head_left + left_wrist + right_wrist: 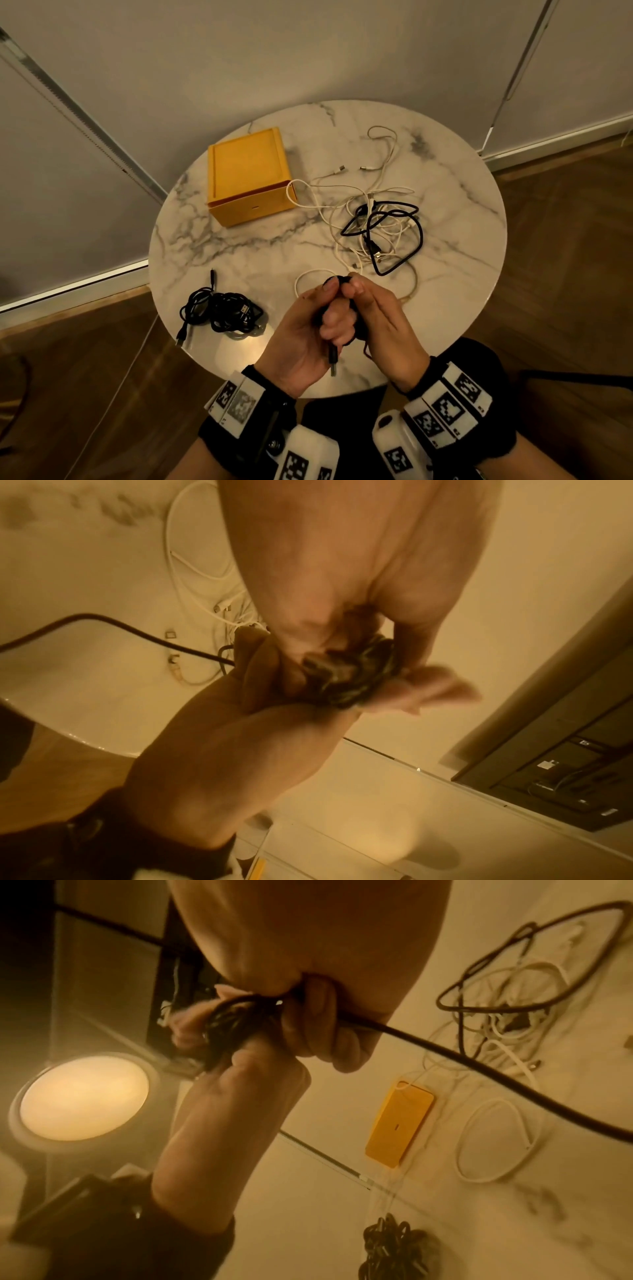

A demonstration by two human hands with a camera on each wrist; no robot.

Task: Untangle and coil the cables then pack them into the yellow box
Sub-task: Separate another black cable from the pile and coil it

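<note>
Both hands curled tight round black coil, prob to stop it springing loose; plug hung below fingers.

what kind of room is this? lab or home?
Likely a home room: a small round marble-top table on herringbone wood floor, a round lamp glowing, and what looks like a wall-mounted TV.

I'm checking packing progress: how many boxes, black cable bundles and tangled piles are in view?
Yellow box: 1
Lying black bundle: 1
Held black bundle, gripped by left hand and right hand: 1
Tangled pile: 1
Total: 4
</note>
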